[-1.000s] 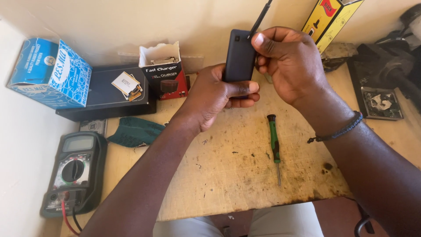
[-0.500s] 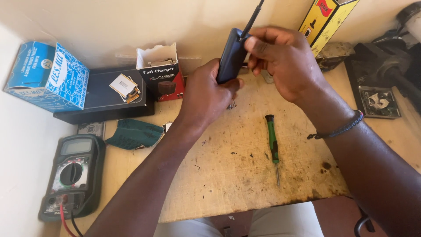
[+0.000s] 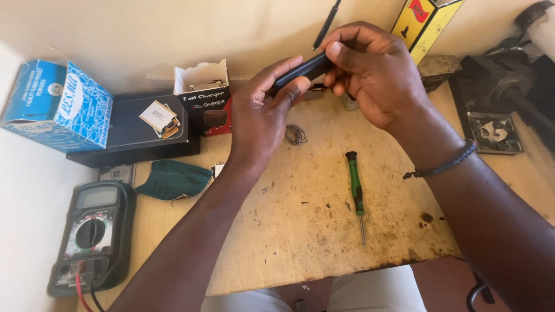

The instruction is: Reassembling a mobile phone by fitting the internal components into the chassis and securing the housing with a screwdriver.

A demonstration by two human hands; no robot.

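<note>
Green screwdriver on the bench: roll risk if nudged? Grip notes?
The green screwdriver has a round handle and lies flat on the wooden bench, so it probably rolls sideways. It looks thin and rigid, likely light. The narrow shaft may need a pinch grip.

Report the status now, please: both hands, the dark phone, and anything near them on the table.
Left hand and right hand both grip the dark phone, above the table. Right hand also holds a thin black tool. Green screwdriver lies below, untouched.

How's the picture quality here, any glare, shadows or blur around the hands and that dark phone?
Head view: warm daylight, brightest on the pale wall, nearly washed out at the left; soft shadows under both arms on the worn wooden table; left hand, right hand and dark phone are fairly sharp; the screwdriver is crisp; the edges bend slightly from the wide lens.
</note>
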